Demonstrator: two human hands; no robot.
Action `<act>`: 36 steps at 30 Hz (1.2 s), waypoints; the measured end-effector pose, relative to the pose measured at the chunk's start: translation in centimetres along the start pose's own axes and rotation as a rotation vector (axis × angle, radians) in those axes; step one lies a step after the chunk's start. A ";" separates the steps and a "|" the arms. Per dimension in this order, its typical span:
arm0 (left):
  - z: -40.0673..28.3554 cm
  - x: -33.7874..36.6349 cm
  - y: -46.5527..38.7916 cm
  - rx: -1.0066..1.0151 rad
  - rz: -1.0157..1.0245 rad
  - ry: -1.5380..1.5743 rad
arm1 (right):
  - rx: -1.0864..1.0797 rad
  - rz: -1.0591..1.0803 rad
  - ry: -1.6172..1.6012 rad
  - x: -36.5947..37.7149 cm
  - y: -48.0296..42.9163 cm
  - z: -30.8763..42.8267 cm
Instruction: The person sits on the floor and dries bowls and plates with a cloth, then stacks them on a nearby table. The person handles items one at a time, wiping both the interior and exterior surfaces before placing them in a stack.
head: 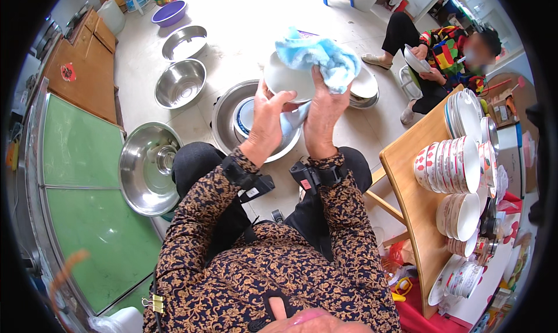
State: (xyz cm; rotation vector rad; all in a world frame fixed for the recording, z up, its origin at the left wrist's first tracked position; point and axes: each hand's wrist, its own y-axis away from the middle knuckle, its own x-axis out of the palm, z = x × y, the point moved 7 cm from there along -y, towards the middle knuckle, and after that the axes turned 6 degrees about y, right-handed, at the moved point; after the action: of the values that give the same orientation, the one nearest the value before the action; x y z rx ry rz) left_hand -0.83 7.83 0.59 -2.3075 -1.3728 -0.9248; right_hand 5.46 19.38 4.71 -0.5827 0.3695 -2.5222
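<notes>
My left hand [267, 119] grips the rim of a white bowl [285, 78], held up in front of me. A light blue cloth [322, 56] covers the bowl's far right part, and my right hand [326, 110] is closed on it, thumb on top. A strip of the cloth hangs between my hands. Below them on the floor stands a wide steel basin [226, 115] with a blue-and-white dish [244, 117] inside. Just right of my right hand, white dishes [365, 83] rest in a metal basin, partly hidden by the cloth.
Steel basins [180, 83] and a purple basin [169, 14] stand on the floor at left, beside a green-topped surface [83, 141]. At right, a wooden table [403, 176] bears stacked patterned bowls [466, 165] and plates. Beyond it a seated person [449, 56] holds a white bowl.
</notes>
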 end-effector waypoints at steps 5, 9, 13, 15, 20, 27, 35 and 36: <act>0.1 -0.5 -0.5 0.021 0.117 -0.182 | 0.071 0.095 0.084 0.7 -0.6 0.2; -0.6 -0.6 -0.4 -0.054 0.246 -0.093 | 0.248 0.283 0.023 -0.1 -2.1 0.4; -1.1 -0.4 0.7 -0.150 0.332 -0.267 | 0.477 0.538 0.062 -0.7 -2.5 1.2; -1.5 -0.5 0.8 -0.177 0.347 -0.373 | 0.491 0.609 0.084 -0.6 -2.3 1.8; -1.0 -0.5 0.3 -0.152 0.100 0.124 | 0.152 0.119 0.287 -0.3 -1.2 1.2; 1.8 -1.0 0.5 -0.188 0.046 0.124 | -0.133 0.165 0.267 0.8 0.0 1.1; 0.9 -0.7 0.5 -0.295 0.434 -0.143 | 0.396 0.485 0.142 -1.2 -3.1 0.3; 0.6 -0.6 0.5 -0.296 0.427 -0.088 | 0.401 0.407 0.238 -1.6 -3.1 0.1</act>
State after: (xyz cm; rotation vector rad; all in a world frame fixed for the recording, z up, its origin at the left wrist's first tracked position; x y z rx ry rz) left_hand -0.44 7.46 -0.22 -2.7378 -0.7546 -0.9426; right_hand 5.44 22.79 5.36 -0.0421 0.0485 -2.1826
